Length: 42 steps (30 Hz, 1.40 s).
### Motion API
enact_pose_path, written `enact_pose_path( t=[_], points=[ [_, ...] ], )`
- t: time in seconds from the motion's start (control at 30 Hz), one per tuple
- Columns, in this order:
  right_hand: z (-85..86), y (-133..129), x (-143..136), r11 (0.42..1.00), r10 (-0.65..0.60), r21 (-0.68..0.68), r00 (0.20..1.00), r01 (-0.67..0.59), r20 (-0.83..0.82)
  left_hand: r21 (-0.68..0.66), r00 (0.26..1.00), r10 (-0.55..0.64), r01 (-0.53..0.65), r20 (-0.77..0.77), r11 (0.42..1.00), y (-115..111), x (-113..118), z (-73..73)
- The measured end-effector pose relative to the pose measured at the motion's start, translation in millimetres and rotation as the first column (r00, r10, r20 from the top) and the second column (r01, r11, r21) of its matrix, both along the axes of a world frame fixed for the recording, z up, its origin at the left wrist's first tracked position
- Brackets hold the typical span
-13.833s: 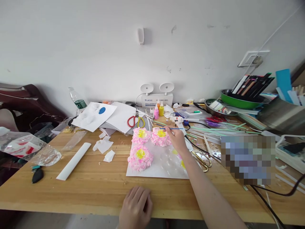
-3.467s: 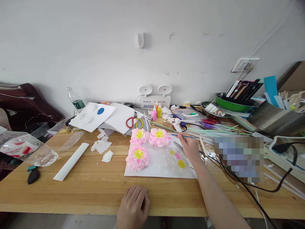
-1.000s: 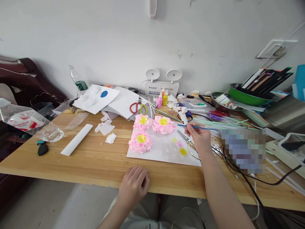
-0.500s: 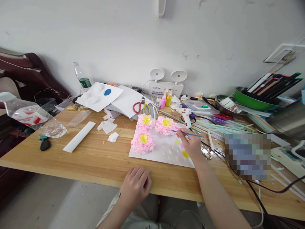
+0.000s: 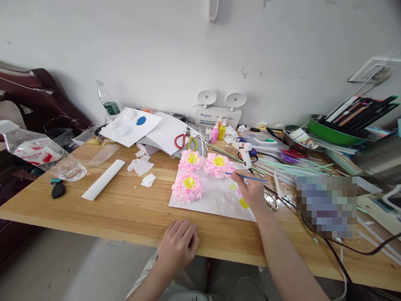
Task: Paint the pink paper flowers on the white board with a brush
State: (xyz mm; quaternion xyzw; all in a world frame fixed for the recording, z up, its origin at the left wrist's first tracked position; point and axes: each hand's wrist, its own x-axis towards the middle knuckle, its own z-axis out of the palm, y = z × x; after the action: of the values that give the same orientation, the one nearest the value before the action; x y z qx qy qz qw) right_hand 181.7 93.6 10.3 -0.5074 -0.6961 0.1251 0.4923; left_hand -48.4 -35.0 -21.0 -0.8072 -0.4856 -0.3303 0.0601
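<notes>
My right hand [image 5: 251, 191] pinches a thin blue paintbrush [image 5: 249, 177]. The brush tip is at the lower right edge of a fluffy pink flower with a yellow centre [image 5: 217, 165]. Two similar pink flowers stand beside it, one at the back left [image 5: 191, 160] and one at the front left [image 5: 188, 188]. All three sit on a white sheet [image 5: 216, 205] that carries yellow and pink paint spots [image 5: 243, 203]. My left hand [image 5: 180, 240] rests on the table's front edge, its fingers curled in, with nothing visible in them.
Pink and yellow paint bottles [image 5: 214, 133], a white glue gun [image 5: 244, 153] and red-handled scissors [image 5: 181, 141] lie behind the sheet. Torn paper [image 5: 140, 166], a white paper roll [image 5: 103, 179] and a large plastic bottle [image 5: 46, 152] are to the left. Black cables [image 5: 313, 228] and thin strips crowd the right.
My right hand and the brush have shifted very slightly near the right-hand flower's edge. The left hand stays in place.
</notes>
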Motion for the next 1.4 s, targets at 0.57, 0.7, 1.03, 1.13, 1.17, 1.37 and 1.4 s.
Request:
enact_pose_path(
  t=[0.57, 0.7, 1.03, 1.13, 1.17, 1.37, 1.4],
  points=[
    [-2.5, 2.3, -4.0, 0.992, -0.087, 0.096, 0.996, 0.084, 0.021, 0.005, 1.000, 0.010, -0.010, -0.002, 1.000, -1.3, 0.4, -2.3],
    [-4.3, 2.8, -3.6, 0.992, -0.061, 0.108, 0.998, 0.060, 0.006, 0.003, 1.000, 0.012, -0.012, 0.007, 1.000, -0.9, 0.3, -3.3],
    [-4.1, 2.7, -5.5, 0.992, -0.056, 0.116, 0.998, 0.052, 0.033, 0.006, 1.000, 0.005, -0.005, 0.006, 1.000, 0.5, -0.1, -3.4],
    [-3.4, 2.2, -5.5, 0.975, -0.159, 0.162, 0.987, 0.154, 0.019, 0.008, 1.000, 0.008, -0.008, 0.006, 1.000, -0.4, -0.1, -3.2],
    [-3.1, 1.8, -5.1, 0.974, -0.160, 0.161, 0.987, 0.158, 0.004, 0.008, 1.000, 0.008, -0.008, 0.006, 1.000, -0.8, -0.2, -3.4],
    [-0.7, 0.5, 3.2, 0.997, 0.032, 0.069, 0.998, -0.036, 0.055, -0.007, 1.000, 0.015, -0.015, 0.004, 1.000, -1.8, -1.0, -4.8],
    [0.0, 0.7, 5.3, 0.995, -0.018, 0.096, 0.999, 0.013, 0.049, -0.006, 1.000, 0.012, -0.012, 0.005, 1.000, -1.5, -1.0, -4.5]
  ],
)
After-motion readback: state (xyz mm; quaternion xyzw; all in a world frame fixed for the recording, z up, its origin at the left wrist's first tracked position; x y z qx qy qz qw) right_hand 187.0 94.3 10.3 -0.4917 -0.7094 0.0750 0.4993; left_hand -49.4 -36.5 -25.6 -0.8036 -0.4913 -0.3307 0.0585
